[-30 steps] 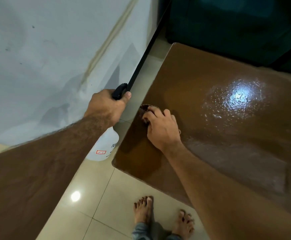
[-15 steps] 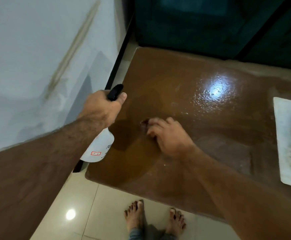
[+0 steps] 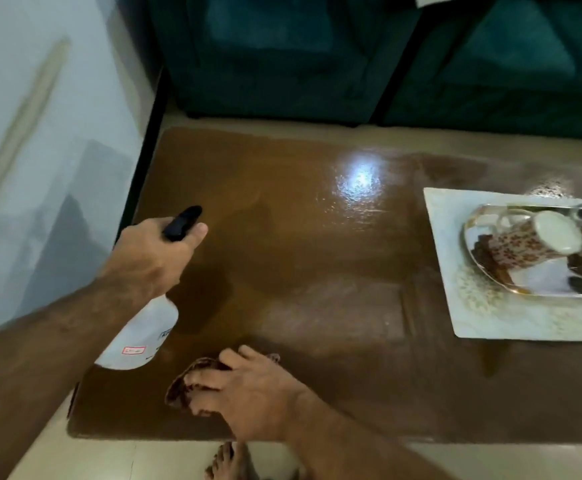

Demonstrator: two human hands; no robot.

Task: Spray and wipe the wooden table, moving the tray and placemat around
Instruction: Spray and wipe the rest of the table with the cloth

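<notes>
Cloth (image 3: 192, 382), pressed under the right hand (image 3: 248, 393), has slid toward the surface (image 3: 317, 271) near edge; left hand (image 3: 151, 258) clenches the spray bottle (image 3: 140, 337).

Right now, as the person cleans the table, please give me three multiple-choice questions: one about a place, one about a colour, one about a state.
1. Where does the tray stand?
A. on the placemat
B. on the floor
C. on the sofa

2. What colour is the spray bottle's nozzle?
A. red
B. black
C. yellow

3. How is the cup on the tray?
A. upright
B. on its side
C. broken in pieces

Answers:
1 A: the tray rests on the pale placemat.
2 B: the left hand grips the spray bottle below a black nozzle.
3 B: the cup lies tipped over.
</notes>
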